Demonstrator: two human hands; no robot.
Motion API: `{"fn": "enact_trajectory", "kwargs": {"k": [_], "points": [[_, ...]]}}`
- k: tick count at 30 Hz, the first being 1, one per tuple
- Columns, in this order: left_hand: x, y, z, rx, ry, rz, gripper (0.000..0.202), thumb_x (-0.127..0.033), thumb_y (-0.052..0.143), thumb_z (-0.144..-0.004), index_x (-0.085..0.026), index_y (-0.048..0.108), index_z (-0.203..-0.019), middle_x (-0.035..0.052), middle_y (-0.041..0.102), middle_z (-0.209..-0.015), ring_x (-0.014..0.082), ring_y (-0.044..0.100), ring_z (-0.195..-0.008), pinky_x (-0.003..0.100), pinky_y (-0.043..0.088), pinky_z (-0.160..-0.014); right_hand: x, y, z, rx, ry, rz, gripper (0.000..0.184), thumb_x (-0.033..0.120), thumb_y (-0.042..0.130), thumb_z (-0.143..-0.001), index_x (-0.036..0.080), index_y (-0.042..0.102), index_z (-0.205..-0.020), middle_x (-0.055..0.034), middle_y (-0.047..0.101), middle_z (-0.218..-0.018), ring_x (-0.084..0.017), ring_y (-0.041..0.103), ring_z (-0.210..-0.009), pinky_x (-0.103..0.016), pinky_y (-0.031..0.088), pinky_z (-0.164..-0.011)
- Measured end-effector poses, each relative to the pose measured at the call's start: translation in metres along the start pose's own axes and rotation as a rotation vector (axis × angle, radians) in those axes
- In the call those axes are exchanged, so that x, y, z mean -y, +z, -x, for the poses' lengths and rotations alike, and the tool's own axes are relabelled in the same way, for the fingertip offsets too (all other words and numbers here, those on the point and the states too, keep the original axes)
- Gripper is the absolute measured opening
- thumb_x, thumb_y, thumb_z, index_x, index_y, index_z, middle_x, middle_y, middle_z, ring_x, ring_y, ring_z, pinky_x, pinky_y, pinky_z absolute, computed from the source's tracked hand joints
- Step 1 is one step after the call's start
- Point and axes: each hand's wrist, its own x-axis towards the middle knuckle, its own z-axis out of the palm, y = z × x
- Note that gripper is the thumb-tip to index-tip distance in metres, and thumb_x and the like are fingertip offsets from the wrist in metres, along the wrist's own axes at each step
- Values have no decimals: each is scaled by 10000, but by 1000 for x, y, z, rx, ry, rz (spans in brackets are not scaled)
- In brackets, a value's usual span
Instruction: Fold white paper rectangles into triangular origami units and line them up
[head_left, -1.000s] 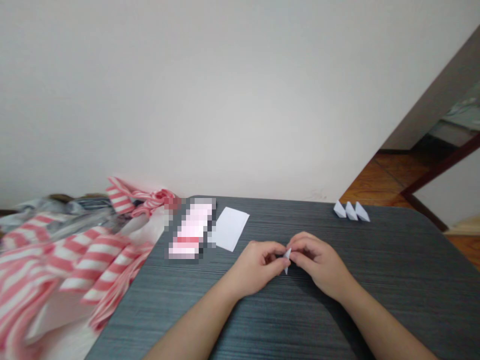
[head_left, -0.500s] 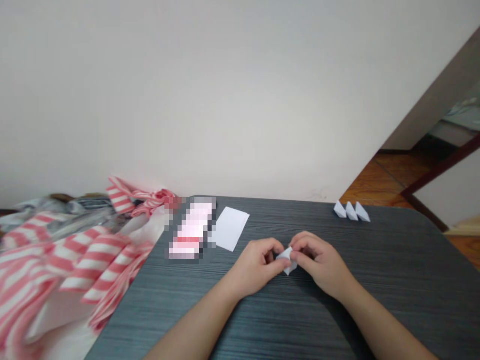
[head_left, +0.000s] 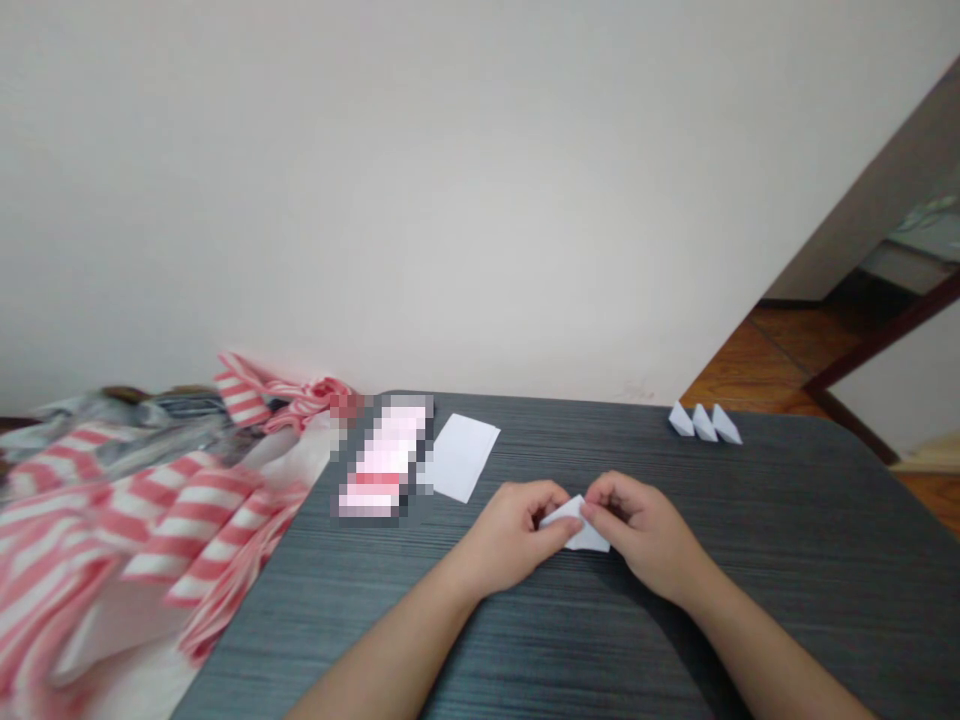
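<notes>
My left hand and my right hand meet at the middle of the dark grey table. Both pinch a small folded piece of white paper between thumbs and fingertips, its lower edge close to the tabletop. The paper spreads flat and wide between the two hands. A flat white sheet of paper lies just beyond my left hand. Three small folded white paper triangles stand in a row at the far right of the table.
A pink and white item, blurred out, lies beside the flat sheet. Red-and-white striped cloth is heaped off the table's left edge. A plain wall stands behind; a doorway and wooden floor show at the right.
The folded paper between my hands has been opened out, from a narrow upright sliver to a wider flat shape. Both hands have shifted slightly lower toward the table.
</notes>
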Motion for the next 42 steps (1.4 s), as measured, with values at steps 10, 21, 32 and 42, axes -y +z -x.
{"fn": "enact_trajectory", "kwargs": {"k": [10, 21, 32, 42], "points": [[-1, -2, 0, 13, 50, -81, 265, -305, 531, -914, -144, 599, -714, -47, 479, -627, 87, 411, -601, 213, 267, -549, 1, 0, 1, 2, -29, 29, 131, 237, 596, -875, 185, 589, -755, 21, 538, -663, -135, 496, -616, -240, 386, -573], [-5, -3, 0, 53, 57, -101, 286, -324, 526, -920, -147, 583, -703, -47, 492, -629, 83, 431, -599, 198, 275, -544, 10, -1, -1, 8, -162, 147, 166, 177, 590, -885, 182, 647, -730, 2, 601, -692, -144, 564, -660, -252, 406, -634], [-5, -3, 0, 69, 73, -163, 344, -336, 495, -932, -147, 522, -645, -51, 435, -584, 80, 400, -569, 200, 250, -521, 15, -1, 0, 9, -213, 191, 188, 157, 575, -904, 184, 635, -728, 4, 599, -692, -141, 570, -660, -248, 407, -632], [-5, -5, 1, 95, 62, -159, 304, -307, 504, -918, -142, 661, -717, -18, 575, -623, 102, 487, -583, 201, 297, -528, 18, -1, -1, 2, -212, 213, 177, 178, 551, -913, 193, 617, -750, -3, 601, -708, -151, 573, -676, -257, 417, -642]]}}
